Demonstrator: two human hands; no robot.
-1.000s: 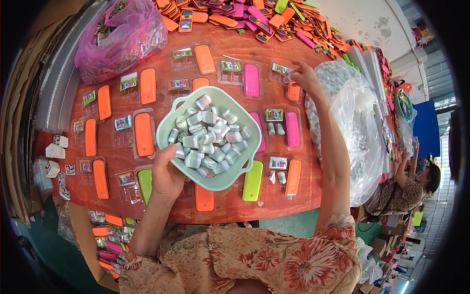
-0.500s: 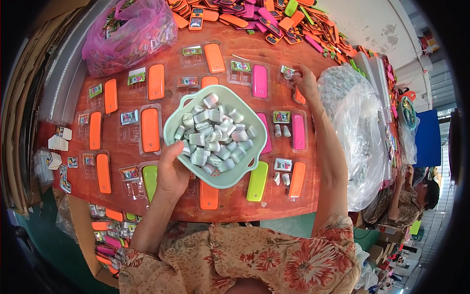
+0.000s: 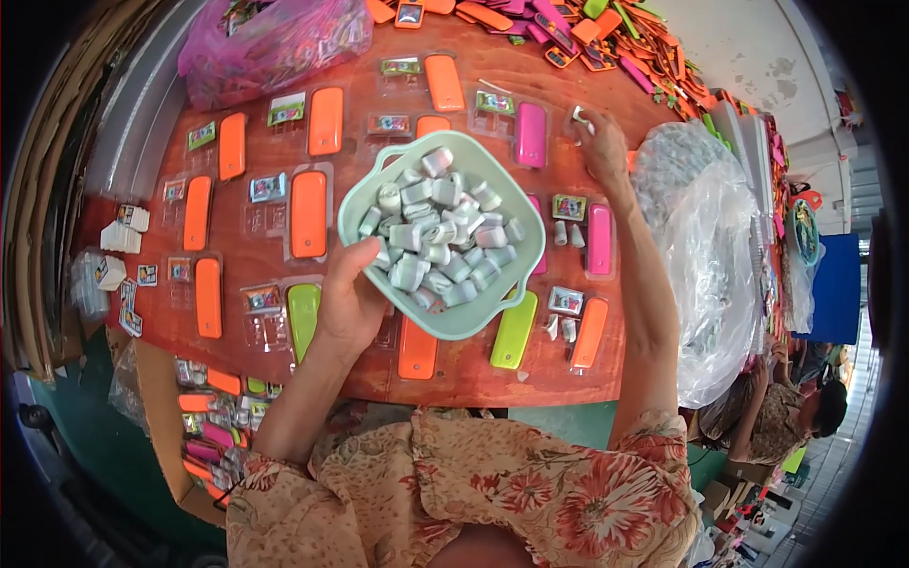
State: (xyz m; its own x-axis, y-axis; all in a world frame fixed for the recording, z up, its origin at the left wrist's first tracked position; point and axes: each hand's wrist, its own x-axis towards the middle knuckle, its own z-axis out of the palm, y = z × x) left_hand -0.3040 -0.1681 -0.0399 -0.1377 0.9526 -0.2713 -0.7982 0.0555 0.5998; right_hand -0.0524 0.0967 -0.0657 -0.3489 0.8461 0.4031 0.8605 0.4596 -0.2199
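Bowl: a pale mint-green plastic bowl (image 3: 511, 222) with rounded corners and a small loop handle at the far rim is held up over the middle of the table, tilted a bit toward the person.

Contents: it's heaped with small silver-grey wrapped pieces (image 3: 437, 241), stubby little cylinders, piled loosely up to about rim height.

Left hand: the left hand (image 3: 348, 301) is clamped on the bowl's near-left rim, thumb hooked over the edge and touching a few of the pieces, the rest of the fingers tucked underneath.

Right hand: the right hand (image 3: 602, 144) is stretched out to the far right part of the table, fingers pinched narrow around a small silver piece (image 3: 579, 115) at the fingertips.

Table: a reddish-brown wooden tabletop (image 3: 260, 246) is covered with rows of clear blister trays, each loaded with an oblong plastic case: mostly orange cases (image 3: 308, 214), a few pink cases (image 3: 530, 134) and lime-green cases (image 3: 514, 329).

Tray by the right forearm: two small silver pieces (image 3: 568, 233) are seen already seated in a tray just beside a pink case.

Surroundings: a pink plastic bag (image 3: 275, 40) is parked at the far left corner, a big clear plastic bag (image 3: 710, 246) sits at the right edge, and a loose heap of coloured cases (image 3: 606, 33) is piled at the far end.
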